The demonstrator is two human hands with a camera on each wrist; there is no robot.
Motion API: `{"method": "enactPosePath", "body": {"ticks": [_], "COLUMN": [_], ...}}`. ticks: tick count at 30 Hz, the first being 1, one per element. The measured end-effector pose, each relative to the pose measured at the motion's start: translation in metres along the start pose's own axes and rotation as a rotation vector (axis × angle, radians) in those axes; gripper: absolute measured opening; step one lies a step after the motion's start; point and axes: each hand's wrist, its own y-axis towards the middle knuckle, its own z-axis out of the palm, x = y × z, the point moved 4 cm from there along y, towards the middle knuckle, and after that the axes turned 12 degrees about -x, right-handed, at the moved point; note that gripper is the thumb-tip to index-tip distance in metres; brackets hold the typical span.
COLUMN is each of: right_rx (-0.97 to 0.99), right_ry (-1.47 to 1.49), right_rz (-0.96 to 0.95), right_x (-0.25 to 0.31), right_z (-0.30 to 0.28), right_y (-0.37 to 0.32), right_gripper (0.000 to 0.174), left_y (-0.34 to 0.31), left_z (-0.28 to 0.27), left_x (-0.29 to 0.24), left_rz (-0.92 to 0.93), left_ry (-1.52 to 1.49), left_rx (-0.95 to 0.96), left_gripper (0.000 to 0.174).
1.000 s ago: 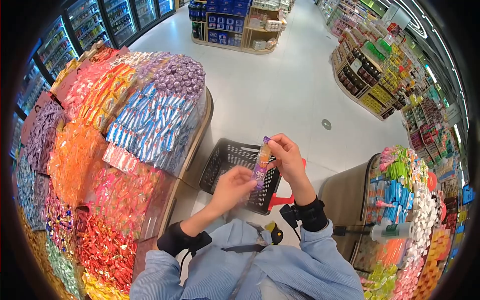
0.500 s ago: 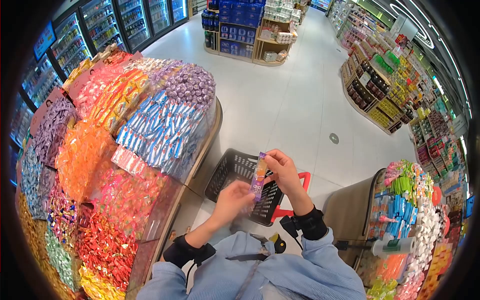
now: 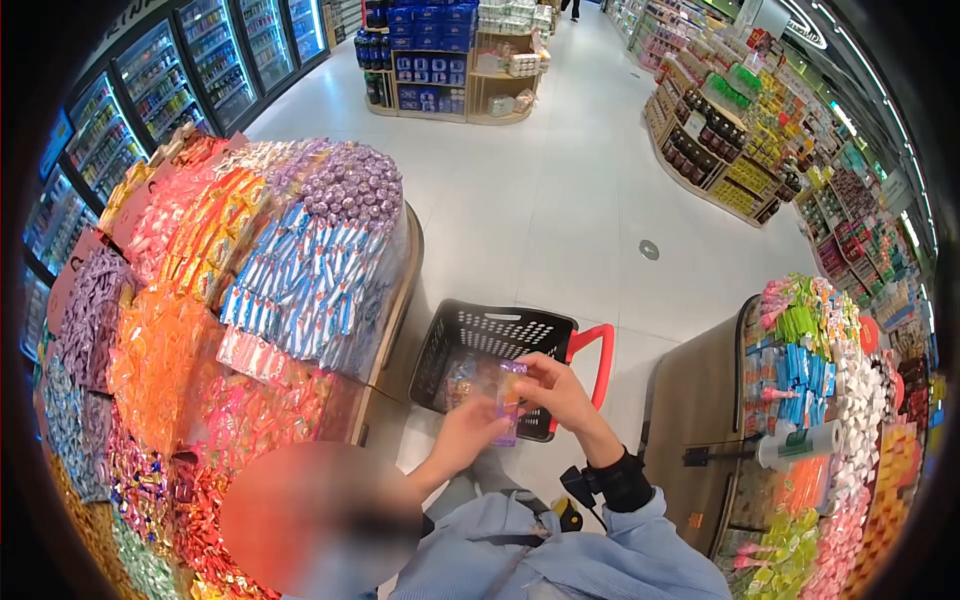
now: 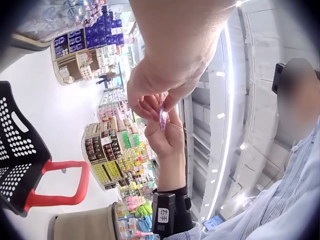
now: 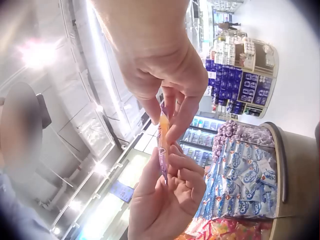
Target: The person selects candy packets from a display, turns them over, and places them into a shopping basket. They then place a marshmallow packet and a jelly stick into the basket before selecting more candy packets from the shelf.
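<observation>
Both hands hold a slim purple candy packet [image 3: 509, 402] with an orange middle, above a black shopping basket [image 3: 432, 345]. Its lower end is pinched by my left hand [image 3: 468, 436], thumb against the wrapper. My right hand [image 3: 560, 396] grips the upper end between thumb and fingers. From the right wrist the packet [image 5: 163, 142] appears edge-on, running from one hand to the other. Only a thin strip of the packet [image 4: 163, 118] shows in the left wrist view. A blurred patch hides my left wrist in the head view.
The basket's red handle [image 3: 604, 365] sticks out to the right, and clear-wrapped items [image 3: 462, 382] lie inside it. Bins of wrapped candy [image 3: 300, 285] line the left. Another candy stand [image 3: 700, 430] is on the right. Pale floor [image 3: 520, 210] stretches ahead to a drinks display [image 3: 430, 60].
Both hands have moved lower in the head view with the packet, uncovering more of the basket and its handle. A blurred patch now covers the left wrist. The grip looks much the same.
</observation>
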Motion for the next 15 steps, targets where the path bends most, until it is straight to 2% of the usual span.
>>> {"method": "enactPosePath", "body": {"ticks": [2,3,7,12,15], "right_rx": [-0.016,-0.023,-0.073,-0.226,-0.269], "right_ry": [0.038,0.06,0.093,0.084,0.169], "right_rz": [0.042,0.054,0.059,0.017,-0.011], "right_x": [-0.001,-0.001,0.006,0.01,0.019], "right_z": [-0.005,-0.009,-0.034,-0.097,-0.144], "right_y": [-0.011,-0.016,-0.037,-0.064,-0.087], "right_gripper": [0.029,0.03,0.034,0.031,0.029], "left_y": [-0.002,-0.004,-0.003,0.0,0.001], "left_z": [0.005,0.012,0.039,0.103,0.157], "left_x": [0.008,0.008,0.012,0.006,0.005], "left_rz": [-0.01,0.046,0.005,0.049,0.0], "left_ry": [-0.007,-0.081,-0.032,0.082,-0.047], "left_rx": [0.027,0.001,0.107,0.14,0.246], "left_gripper": [0.02,0.021,0.019,0.018,0.018]}}
